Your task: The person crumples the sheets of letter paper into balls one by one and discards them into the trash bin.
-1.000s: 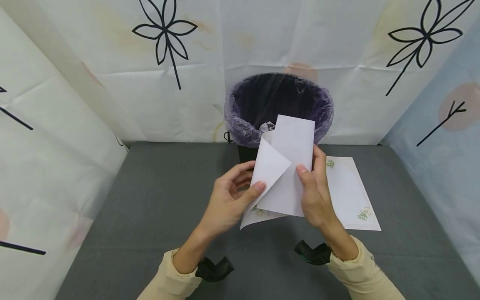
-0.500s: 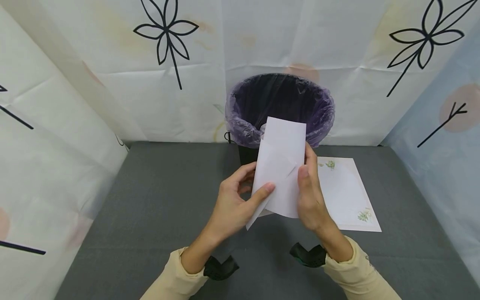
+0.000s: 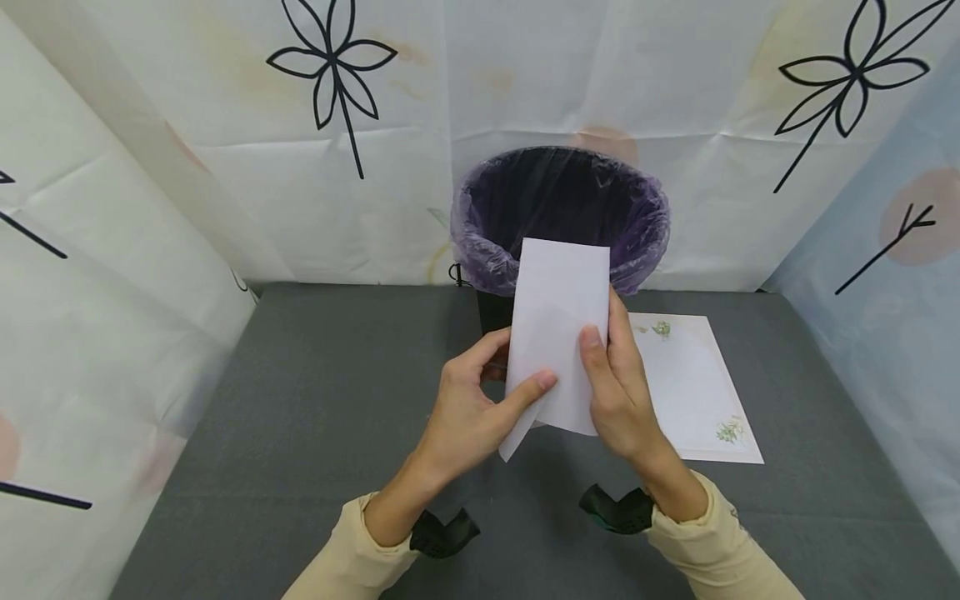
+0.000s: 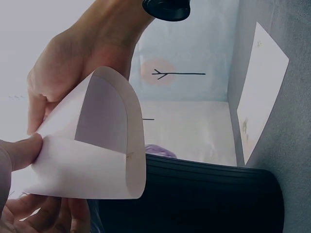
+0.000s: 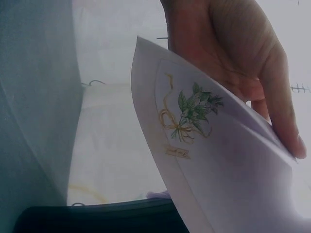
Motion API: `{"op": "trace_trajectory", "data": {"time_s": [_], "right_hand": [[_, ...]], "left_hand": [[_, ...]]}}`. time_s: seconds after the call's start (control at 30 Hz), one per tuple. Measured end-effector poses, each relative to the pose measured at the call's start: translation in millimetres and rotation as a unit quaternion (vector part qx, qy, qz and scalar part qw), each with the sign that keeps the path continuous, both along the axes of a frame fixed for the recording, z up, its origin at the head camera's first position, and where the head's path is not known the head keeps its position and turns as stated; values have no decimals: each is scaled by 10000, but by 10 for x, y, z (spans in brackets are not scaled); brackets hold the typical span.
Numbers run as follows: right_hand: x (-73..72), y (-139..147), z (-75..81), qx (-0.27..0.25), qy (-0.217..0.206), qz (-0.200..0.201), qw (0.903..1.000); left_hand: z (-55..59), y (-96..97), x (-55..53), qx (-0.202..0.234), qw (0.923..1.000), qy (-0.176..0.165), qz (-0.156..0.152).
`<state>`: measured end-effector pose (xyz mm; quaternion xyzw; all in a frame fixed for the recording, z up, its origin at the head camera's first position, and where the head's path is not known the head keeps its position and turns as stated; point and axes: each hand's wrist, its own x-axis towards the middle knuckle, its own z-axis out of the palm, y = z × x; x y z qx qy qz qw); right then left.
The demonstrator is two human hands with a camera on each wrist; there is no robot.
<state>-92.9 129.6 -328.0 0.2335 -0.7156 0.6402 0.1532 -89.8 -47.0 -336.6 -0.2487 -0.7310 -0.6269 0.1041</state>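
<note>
Left hand [image 3: 467,412]: thumb on the near face, fingers behind, pinching a white oblong of folded paper [image 3: 558,312] by its eight o'clock edge.
Right hand [image 3: 617,396]: pinches too, thumb in front and fingers behind, at the four o'clock edge.
Folded paper: held up between both hands, towards two o'clock from the left and eleven o'clock from the right; neither hand looks clearly nearer. Its long axis runs roughly from twelve to six, the far end towards the bin.
Fold: from the left wrist I see a rounded, uncreased bend, the layers gaping.
Printed side: a green leafy sprig with a tan ribbon bow [image 5: 192,114] shows from the right wrist.
Bin: a round black bin [image 3: 495,312] with a crinkled purple plastic liner [image 3: 480,262] stands at twelve o'clock; the paper hides part of its near rim, and I cannot tell whether they touch.
Spare sheet: a flat white sheet with green sprigs [image 3: 693,392] lies at three o'clock on the dark grey tabletop [image 3: 322,375].
</note>
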Motion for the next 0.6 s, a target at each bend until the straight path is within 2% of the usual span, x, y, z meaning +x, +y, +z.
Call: {"op": "trace_trajectory", "data": {"time_s": [0.2, 0.4, 0.6], "right_hand": [[-2, 10, 7, -87, 149, -236, 9996], [-13, 9, 0, -224, 227, -237, 9992], [-1, 8, 1, -371, 149, -99, 9992]], "left_hand": [[33, -29, 7, -121, 9997, 43, -192], [54, -80, 18, -32, 9990, -63, -434], [60, -56, 7, -21, 9993, -145, -358]]}}
